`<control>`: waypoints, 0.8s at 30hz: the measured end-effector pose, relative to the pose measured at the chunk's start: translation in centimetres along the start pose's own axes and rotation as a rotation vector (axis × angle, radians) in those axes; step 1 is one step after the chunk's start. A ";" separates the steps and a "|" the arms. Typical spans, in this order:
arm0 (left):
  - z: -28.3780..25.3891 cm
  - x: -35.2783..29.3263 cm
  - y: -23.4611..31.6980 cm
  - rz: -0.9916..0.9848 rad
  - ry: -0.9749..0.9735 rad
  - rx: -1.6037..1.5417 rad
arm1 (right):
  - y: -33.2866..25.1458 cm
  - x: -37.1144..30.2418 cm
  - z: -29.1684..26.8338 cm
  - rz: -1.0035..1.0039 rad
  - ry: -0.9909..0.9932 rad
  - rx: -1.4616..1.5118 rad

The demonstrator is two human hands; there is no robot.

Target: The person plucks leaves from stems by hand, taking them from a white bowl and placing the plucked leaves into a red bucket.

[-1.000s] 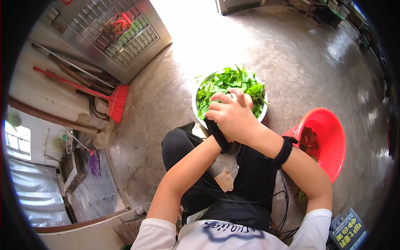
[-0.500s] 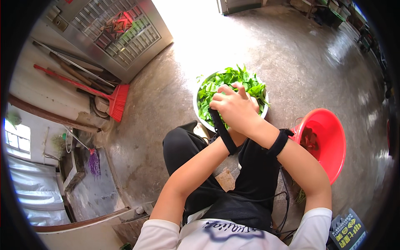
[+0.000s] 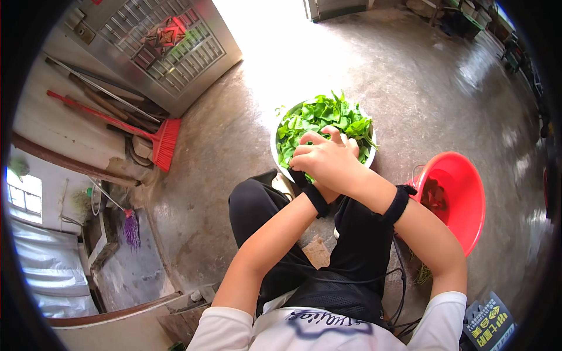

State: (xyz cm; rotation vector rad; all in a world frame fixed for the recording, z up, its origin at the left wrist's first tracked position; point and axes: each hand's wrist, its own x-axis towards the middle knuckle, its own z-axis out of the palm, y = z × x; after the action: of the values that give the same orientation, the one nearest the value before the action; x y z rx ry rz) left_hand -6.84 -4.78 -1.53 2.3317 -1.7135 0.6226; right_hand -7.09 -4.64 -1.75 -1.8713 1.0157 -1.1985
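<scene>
My forearms cross in front of a round pale basin (image 3: 274,143) heaped with leafy green vegetables (image 3: 316,114). My right hand (image 3: 328,161) lies over my left, its bent fingers at the end of a black strap (image 3: 313,196) that runs from my left wrist. It seems to grip that end, though the fingertips are partly hidden. Mostly covered by the right, my left hand (image 3: 352,146) shows only a little beyond it, above the near edge of the greens; its fingers are too hidden to read. A black band (image 3: 401,203) circles my right wrist.
A red bucket (image 3: 465,199) with dark red contents stands to the right. Thin black cables (image 3: 403,286) hang beside my right leg. At left, a red broom (image 3: 167,143) leans on the wall near a metal door (image 3: 205,64); a purple mop (image 3: 132,229) is farther down.
Both hands have shifted slightly nearer to me. Less of the strap's length stands out straight now, and it bends near the right fingers. Basin and bucket stay put.
</scene>
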 end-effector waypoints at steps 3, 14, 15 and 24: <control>-1.4 -0.2 -1.2 0.036 0.041 -0.047 | -2.5 -0.2 -0.1 0.189 0.265 0.066; 2.2 -1.6 -2.0 0.073 0.189 -0.369 | -6.5 2.6 -8.6 -0.969 -0.591 -0.353; 1.7 -1.3 -1.8 0.092 0.138 -0.372 | -6.7 2.8 -9.1 -1.022 -0.646 -0.328; -3.8 3.0 -4.7 0.126 -0.452 -0.688 | -6.5 3.1 -9.8 -0.894 -0.503 -0.169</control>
State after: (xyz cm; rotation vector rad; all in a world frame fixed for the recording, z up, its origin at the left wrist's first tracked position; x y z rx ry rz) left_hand -2.50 -4.46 3.63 1.9450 -1.8542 -0.4675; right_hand -13.75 -5.70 8.37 -2.6930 -0.0382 -0.9897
